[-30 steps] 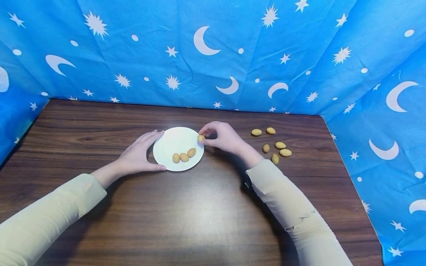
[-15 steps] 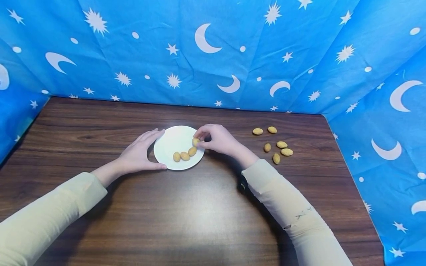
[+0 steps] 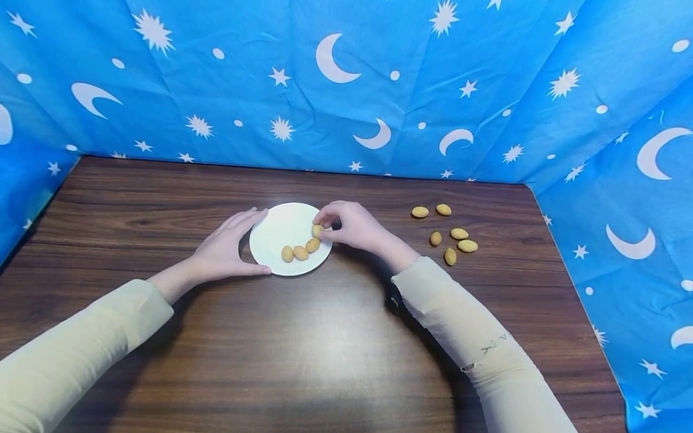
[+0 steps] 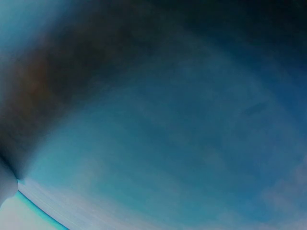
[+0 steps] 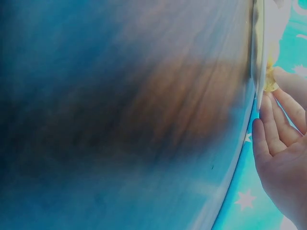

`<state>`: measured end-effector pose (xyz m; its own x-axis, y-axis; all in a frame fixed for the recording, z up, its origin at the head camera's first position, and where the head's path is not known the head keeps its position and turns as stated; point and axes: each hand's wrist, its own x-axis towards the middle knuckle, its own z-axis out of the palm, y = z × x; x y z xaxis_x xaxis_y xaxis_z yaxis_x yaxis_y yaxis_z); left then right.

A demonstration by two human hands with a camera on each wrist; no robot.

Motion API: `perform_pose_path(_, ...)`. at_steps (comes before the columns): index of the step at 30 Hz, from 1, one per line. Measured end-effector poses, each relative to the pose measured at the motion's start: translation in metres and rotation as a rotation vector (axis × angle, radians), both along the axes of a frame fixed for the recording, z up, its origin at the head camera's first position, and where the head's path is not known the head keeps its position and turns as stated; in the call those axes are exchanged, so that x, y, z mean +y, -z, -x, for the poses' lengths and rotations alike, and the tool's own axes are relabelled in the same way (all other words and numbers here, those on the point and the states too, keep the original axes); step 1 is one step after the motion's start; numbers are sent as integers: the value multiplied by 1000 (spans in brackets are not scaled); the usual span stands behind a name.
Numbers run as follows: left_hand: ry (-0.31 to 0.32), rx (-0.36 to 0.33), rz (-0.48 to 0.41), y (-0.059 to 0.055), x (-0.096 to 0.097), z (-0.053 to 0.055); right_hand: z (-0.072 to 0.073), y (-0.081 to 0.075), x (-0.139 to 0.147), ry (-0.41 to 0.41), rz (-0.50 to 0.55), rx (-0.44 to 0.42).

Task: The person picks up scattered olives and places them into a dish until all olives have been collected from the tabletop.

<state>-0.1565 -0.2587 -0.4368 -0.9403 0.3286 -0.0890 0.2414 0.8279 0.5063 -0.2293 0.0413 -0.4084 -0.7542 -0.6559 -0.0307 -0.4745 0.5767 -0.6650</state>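
A white plate [image 3: 281, 225] lies on the wooden table. Three yellow-brown almond-shaped nuts [image 3: 300, 253] make a curved row along its near right part. My left hand [image 3: 224, 249] spans the plate's left side, thumb at the near rim and straight fingers at the far rim. Over the plate's right edge, my right hand [image 3: 354, 225] pinches another such nut [image 3: 317, 230] between thumb and fingertips, right at the far end of the row. In the right wrist view that nut [image 5: 270, 80] shows at the fingertips. The left wrist view is too blurred for detail.
Several more yellow-brown nuts [image 3: 459, 233] lie loose on the table [image 3: 325, 361], to the right of the right hand. A blue cloth [image 3: 243, 90] with white stars and moons hangs along the table's back and right side.
My right hand has carried its nut from the plate's right rim leftward and slightly nearer, to the end of the row. The left hand keeps its place at the plate.
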Motion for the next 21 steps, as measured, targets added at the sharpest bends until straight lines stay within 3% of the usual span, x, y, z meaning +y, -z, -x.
perform_pose_path(13,0,-4,-3,-2,1,1,3,-4,-3,-11,-42,2)
perform_pose_path(21,-2,-11,6,-2,0,1,5,-8,0,-10,-10,-21)
